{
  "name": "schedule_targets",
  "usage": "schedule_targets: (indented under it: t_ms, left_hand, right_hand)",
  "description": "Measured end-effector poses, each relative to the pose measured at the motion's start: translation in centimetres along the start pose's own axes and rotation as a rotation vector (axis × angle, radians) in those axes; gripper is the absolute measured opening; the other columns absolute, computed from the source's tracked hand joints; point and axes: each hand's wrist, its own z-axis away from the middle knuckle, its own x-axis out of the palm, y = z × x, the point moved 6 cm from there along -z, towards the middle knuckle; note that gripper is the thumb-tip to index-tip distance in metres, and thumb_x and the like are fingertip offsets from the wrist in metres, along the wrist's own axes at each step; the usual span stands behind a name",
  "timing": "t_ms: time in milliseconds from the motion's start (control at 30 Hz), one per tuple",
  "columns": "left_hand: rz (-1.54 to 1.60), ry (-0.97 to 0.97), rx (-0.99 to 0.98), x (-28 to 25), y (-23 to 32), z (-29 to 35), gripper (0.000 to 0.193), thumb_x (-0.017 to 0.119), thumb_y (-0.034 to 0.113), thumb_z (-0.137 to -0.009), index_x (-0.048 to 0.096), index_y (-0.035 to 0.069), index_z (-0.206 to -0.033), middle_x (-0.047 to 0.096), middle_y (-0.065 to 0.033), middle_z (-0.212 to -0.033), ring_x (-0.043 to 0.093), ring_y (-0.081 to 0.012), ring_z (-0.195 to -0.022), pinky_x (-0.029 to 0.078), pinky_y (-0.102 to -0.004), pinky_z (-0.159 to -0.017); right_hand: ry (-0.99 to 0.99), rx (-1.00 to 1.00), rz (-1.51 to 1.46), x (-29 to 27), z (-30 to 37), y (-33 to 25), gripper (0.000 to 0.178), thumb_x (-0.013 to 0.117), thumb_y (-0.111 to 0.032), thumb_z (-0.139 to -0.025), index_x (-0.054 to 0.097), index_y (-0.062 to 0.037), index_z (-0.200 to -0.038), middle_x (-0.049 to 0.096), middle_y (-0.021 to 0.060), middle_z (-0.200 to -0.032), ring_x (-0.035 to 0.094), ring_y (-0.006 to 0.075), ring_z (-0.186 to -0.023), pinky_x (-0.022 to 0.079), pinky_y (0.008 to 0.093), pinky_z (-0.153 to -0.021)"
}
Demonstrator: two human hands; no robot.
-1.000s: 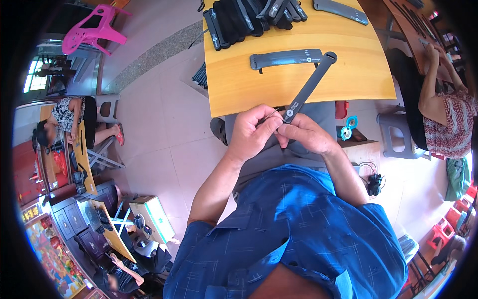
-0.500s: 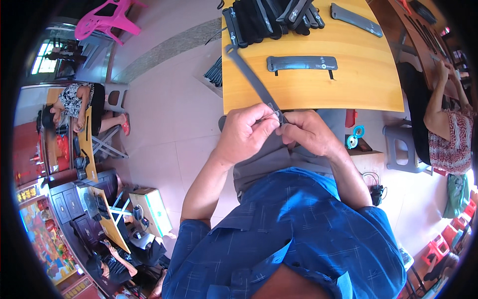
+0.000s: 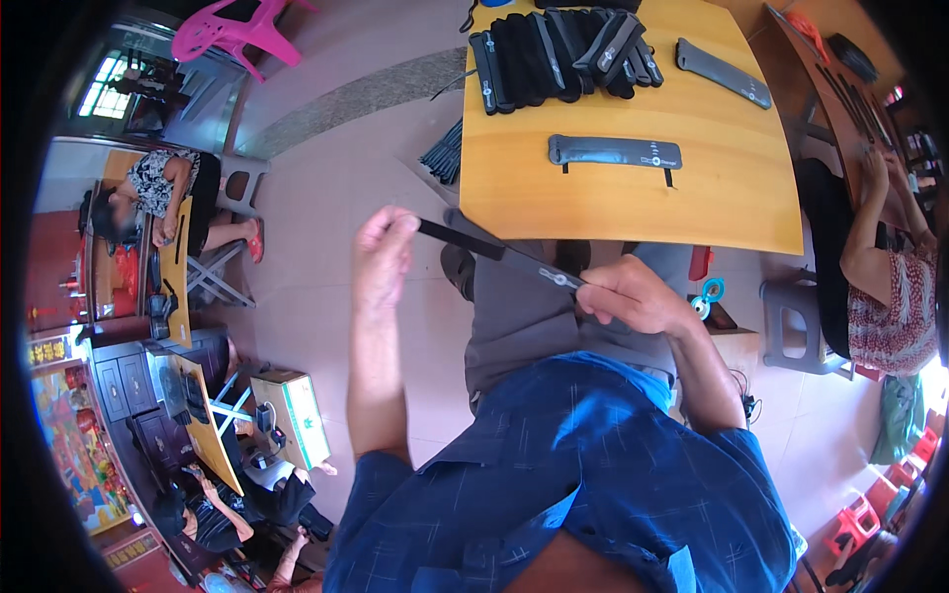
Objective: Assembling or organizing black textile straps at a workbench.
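In front of my lap a dark grey strip with a pale printed mark slants down to the right. My right hand is closed, pinching its lower right end between thumb and fingers. Out to the left, my left hand pinches the end of a narrow black strap. The strap is stretched taut toward the strip and overlaps its far part; how they join is hard to make out. On the yellow table ahead lies a similar flat grey piece with two short black tabs.
A pile of black and grey strips covers the table's far left, with a single grey one at far right. Dark strips lie below the table's left edge. Co-workers sit at tables left and right. A grey stool stands at right.
My hands were together at the strip's lower end. My left hand has since drawn away leftward with the black strap, and the strip has come down lower. The view has shifted slightly.
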Motion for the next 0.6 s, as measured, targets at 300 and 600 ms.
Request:
schedule_targets:
  t_ms: [300, 600]
  left_hand:
    - [0.094, 0.582, 0.099, -31.6, 6.3, 4.7, 0.012, 0.072, 0.02, -0.1, 0.062, 0.014, -0.1, 0.04, 0.0108, -0.065, 0.035, -0.0017, -0.049, 0.027, -0.0203, -0.042]
    - [0.025, 0.698, 0.082, -25.5, 2.1, 8.1, 0.014, 0.072, 0.02, -0.101, 0.061, 0.011, -0.099, 0.04, 0.0095, -0.064, 0.035, -0.0021, -0.048, 0.028, -0.0198, -0.041]
  right_hand:
    - [-0.246, 0.164, 0.089, -7.0, 8.6, 5.2, 0.039, 0.06, -0.032, -0.105, 0.064, -0.0031, -0.079, 0.064, 0.0046, -0.067, 0.064, 0.0157, -0.065, 0.047, 0.0307, -0.061]
    - [0.028, 0.244, -0.206, -5.6, 4.2, 7.9, 0.038, 0.056, -0.038, -0.108, 0.068, -0.0042, -0.096, 0.066, 0.0016, -0.078, 0.065, 0.0116, -0.076, 0.05, 0.0284, -0.072]
